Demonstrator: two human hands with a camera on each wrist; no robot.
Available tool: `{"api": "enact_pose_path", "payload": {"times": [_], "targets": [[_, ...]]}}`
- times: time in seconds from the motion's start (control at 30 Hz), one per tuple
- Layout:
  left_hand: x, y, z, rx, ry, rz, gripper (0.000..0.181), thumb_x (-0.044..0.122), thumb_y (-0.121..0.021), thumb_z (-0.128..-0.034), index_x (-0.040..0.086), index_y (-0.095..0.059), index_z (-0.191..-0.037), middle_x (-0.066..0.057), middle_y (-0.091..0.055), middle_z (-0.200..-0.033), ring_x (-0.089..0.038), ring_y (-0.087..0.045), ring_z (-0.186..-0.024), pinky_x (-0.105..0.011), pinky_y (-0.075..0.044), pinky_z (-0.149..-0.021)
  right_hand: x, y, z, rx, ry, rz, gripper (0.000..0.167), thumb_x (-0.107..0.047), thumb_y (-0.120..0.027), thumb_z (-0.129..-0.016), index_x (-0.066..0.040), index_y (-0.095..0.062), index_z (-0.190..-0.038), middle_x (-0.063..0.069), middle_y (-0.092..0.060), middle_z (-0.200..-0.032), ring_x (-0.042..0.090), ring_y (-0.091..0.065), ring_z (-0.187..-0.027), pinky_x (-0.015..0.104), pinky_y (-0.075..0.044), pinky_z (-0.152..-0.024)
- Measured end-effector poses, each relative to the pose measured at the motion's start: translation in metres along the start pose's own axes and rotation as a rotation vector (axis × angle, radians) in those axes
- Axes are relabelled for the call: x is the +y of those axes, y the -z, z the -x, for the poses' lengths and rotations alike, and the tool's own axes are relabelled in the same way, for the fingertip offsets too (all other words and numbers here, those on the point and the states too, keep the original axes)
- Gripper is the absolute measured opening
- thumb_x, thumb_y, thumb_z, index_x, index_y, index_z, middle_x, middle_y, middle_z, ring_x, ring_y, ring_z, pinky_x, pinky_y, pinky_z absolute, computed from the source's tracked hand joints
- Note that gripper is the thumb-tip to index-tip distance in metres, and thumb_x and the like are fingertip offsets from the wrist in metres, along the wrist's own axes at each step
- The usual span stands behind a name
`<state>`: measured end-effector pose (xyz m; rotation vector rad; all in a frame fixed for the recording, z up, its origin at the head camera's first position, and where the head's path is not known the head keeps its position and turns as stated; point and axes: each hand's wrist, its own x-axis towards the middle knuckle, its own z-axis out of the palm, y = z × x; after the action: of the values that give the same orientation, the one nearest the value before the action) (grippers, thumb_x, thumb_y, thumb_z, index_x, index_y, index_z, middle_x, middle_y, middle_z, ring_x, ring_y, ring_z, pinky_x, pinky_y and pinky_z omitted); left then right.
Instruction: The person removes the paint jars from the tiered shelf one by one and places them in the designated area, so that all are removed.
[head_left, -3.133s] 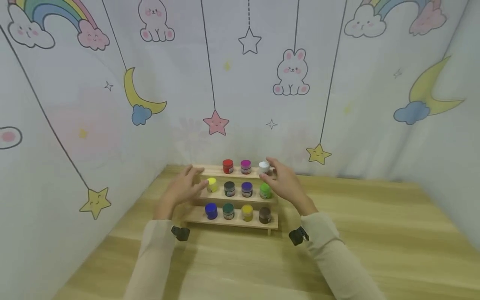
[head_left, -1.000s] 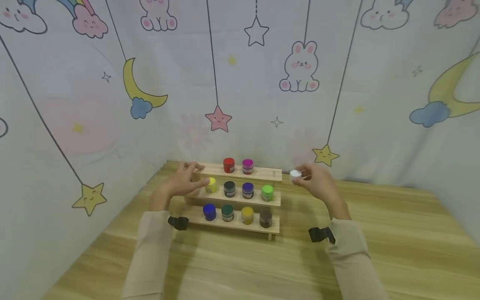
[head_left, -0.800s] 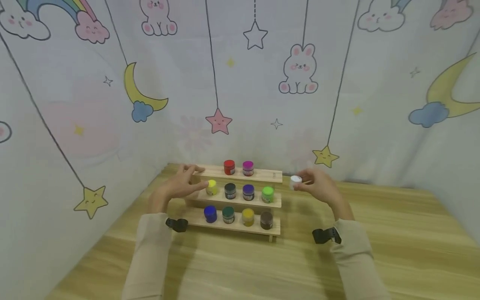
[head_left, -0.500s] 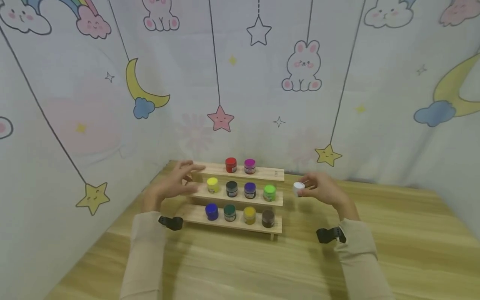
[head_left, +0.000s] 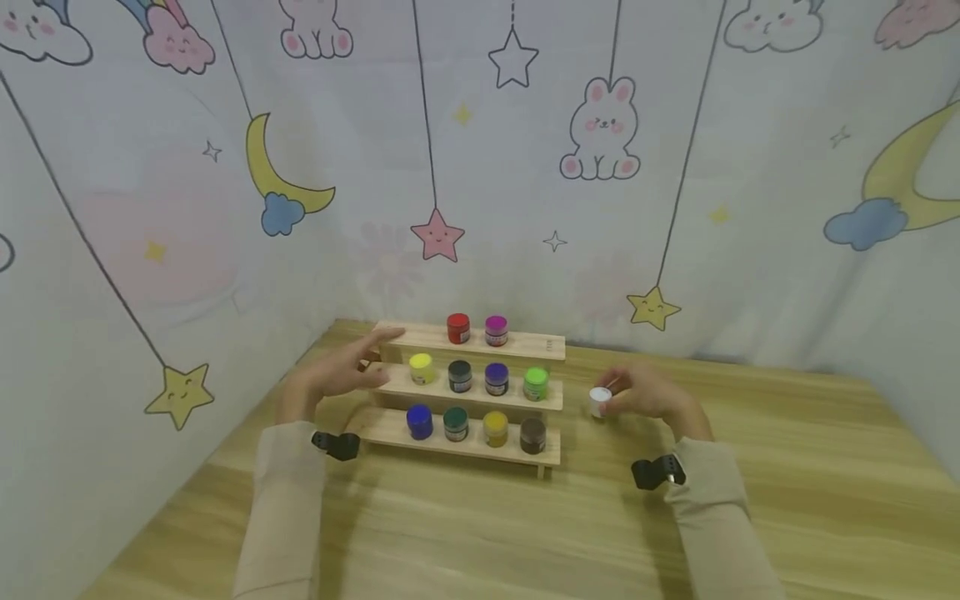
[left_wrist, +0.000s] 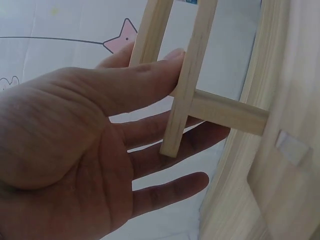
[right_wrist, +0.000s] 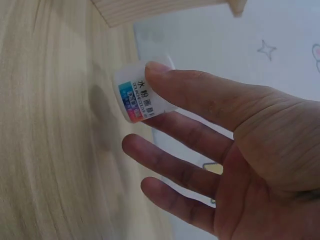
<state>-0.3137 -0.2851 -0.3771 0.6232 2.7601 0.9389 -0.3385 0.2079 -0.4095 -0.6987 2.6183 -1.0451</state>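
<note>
A white-lidded paint jar (head_left: 599, 402) is pinched between thumb and forefinger of the right hand (head_left: 645, 392), right of the wooden three-step rack (head_left: 480, 450). In the right wrist view the jar (right_wrist: 142, 92) is tilted, its label facing the camera, and the other fingers of the hand (right_wrist: 235, 145) are spread. The left hand (head_left: 333, 372) is at the rack's left end, fingers extended. The left wrist view has that hand (left_wrist: 85, 135) around the rack's end frame (left_wrist: 185, 85), thumb by an upright; whether it presses is unclear.
On the rack's top step are a red jar (head_left: 458, 328) and a magenta jar (head_left: 496, 331). Several more jars fill the middle and bottom steps, including light green (head_left: 536, 383) and brown (head_left: 533, 436). A patterned curtain (head_left: 510, 167) stands behind the wooden table (head_left: 465, 533).
The right hand has taken the white jar off the top step, moved it right of the rack and lowered it towards the table. The left hand has shifted slightly left, away from the yellow jar.
</note>
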Motion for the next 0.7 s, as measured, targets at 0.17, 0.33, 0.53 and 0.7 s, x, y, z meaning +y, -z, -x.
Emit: {"api": "enact_pose_path", "payload": {"times": [0.17, 0.33, 0.53, 0.7], "targets": [[-0.0009, -0.0019, 0.0018, 0.004, 0.003, -0.005, 0.069, 0.026, -0.06, -0.1017, 0.022, -0.022, -0.159, -0.02, -0.027, -0.158, -0.043, -0.048, -0.125, -0.06, -0.045, -0.094, -0.0014, -0.006, 0.0008, -0.024, -0.029, -0.023, 0.035, -0.012, -0.077, -0.087, 0.003, -0.063, -0.115, 0.02, -0.068, -0.111, 0.033, -0.062, -0.104, 0.051, -0.046, -0.09], [-0.0023, -0.0024, 0.0013, 0.009, -0.002, 0.007, 0.07, 0.024, -0.061, -0.1018, 0.022, -0.021, -0.159, -0.02, -0.026, -0.158, -0.043, -0.048, -0.124, -0.057, -0.046, -0.093, -0.0035, -0.008, -0.0022, -0.038, -0.046, -0.027, 0.035, -0.01, -0.076, -0.088, 0.004, -0.062, -0.117, 0.022, -0.068, -0.113, 0.035, -0.061, -0.107, 0.054, -0.044, -0.094], [-0.0018, -0.0011, 0.0006, 0.006, -0.003, 0.013, 0.071, 0.021, -0.061, -0.1013, 0.022, -0.02, -0.16, -0.019, -0.027, -0.158, -0.041, -0.049, -0.122, -0.055, -0.048, -0.092, -0.0036, -0.0064, -0.0038, -0.056, -0.068, -0.003, 0.038, -0.013, -0.076, -0.089, 0.002, -0.061, -0.121, 0.024, -0.066, -0.117, 0.037, -0.061, -0.11, 0.055, -0.044, -0.095], [-0.0005, -0.0018, 0.0003, -0.009, 0.013, 0.026, 0.072, 0.021, -0.061, -0.1015, 0.022, -0.019, -0.16, -0.019, -0.024, -0.159, -0.041, -0.048, -0.123, -0.055, -0.047, -0.092, -0.0023, -0.0065, -0.0025, -0.074, -0.078, -0.008, 0.044, -0.013, -0.074, -0.091, 0.003, -0.057, -0.129, 0.026, -0.064, -0.122, 0.04, -0.059, -0.114, 0.055, -0.044, -0.096]]}}
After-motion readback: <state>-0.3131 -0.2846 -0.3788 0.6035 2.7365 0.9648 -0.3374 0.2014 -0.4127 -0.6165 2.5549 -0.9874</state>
